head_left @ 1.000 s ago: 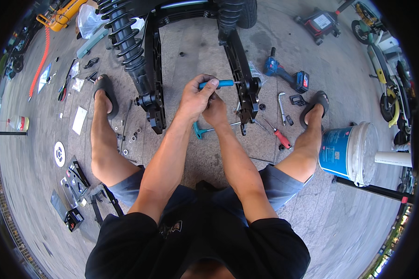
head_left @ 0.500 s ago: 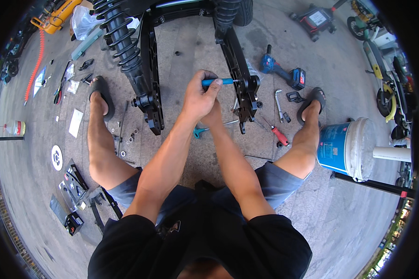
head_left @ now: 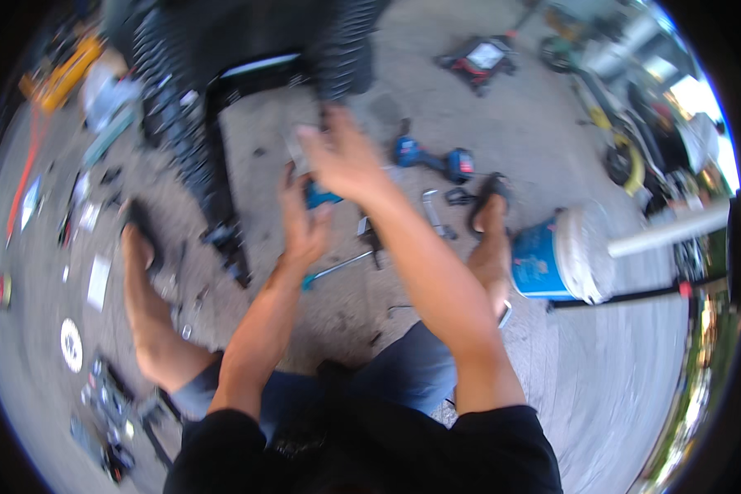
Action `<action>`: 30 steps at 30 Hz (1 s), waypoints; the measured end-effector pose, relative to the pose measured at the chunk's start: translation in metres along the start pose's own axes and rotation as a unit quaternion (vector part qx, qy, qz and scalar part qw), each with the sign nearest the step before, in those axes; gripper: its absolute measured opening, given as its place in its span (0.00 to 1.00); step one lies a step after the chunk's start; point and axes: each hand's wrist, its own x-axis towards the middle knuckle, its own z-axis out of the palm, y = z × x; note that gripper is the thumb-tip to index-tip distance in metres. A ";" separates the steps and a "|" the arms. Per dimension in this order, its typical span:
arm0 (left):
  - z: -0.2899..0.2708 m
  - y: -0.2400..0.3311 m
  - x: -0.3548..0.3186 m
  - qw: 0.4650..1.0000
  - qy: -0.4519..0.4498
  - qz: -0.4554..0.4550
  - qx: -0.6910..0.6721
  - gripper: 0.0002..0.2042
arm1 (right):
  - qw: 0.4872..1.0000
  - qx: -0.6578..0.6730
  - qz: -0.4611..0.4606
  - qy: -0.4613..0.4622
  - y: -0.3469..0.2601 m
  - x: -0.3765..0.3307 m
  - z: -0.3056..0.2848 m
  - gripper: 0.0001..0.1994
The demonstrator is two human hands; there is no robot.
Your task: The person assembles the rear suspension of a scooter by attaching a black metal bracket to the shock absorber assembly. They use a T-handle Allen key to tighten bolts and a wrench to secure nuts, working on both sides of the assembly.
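Beyond the right hand (head_left: pixel 347 160): power tool (head_left: pixel 432 160).

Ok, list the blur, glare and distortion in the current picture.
Head view: motion blur smears the left hand, right hand and coil springs, leaving each hand's grip unclear; head view: bright glare washes out part of the upper-right edge; head view: fisheye distortion bends the surroundings, with a dark rim framing everything.

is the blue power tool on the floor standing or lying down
Lying down: the power tool stretches sideways along the floor, battery at right.
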 end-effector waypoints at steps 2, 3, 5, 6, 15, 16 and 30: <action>0.006 -0.005 -0.002 0.997 0.010 -0.014 -0.070 0.37 | 0.982 0.056 0.140 -0.112 -0.006 0.051 0.021 0.43; 0.008 -0.008 -0.001 0.997 0.013 -0.003 -0.076 0.42 | 0.968 0.106 0.194 -0.120 -0.013 0.072 0.034 0.40; 0.014 -0.010 -0.003 0.989 0.059 -0.031 -0.133 0.46 | 0.905 0.364 0.157 -0.158 -0.016 0.084 0.035 0.32; 0.017 -0.011 -0.004 0.977 0.078 -0.071 -0.185 0.45 | 0.877 0.449 0.093 -0.141 -0.017 0.079 0.033 0.29; 0.030 0.007 0.006 0.909 0.177 -0.155 -0.343 0.29 | 0.975 0.150 0.142 -0.085 -0.006 0.049 0.044 0.39; 0.032 0.010 0.007 0.889 0.197 -0.213 -0.355 0.29 | 0.956 0.203 0.180 -0.110 -0.006 0.055 0.047 0.39; 0.018 0.036 0.013 0.728 0.188 -0.429 -0.500 0.29 | 0.919 0.386 0.059 -0.055 -0.009 0.051 0.024 0.31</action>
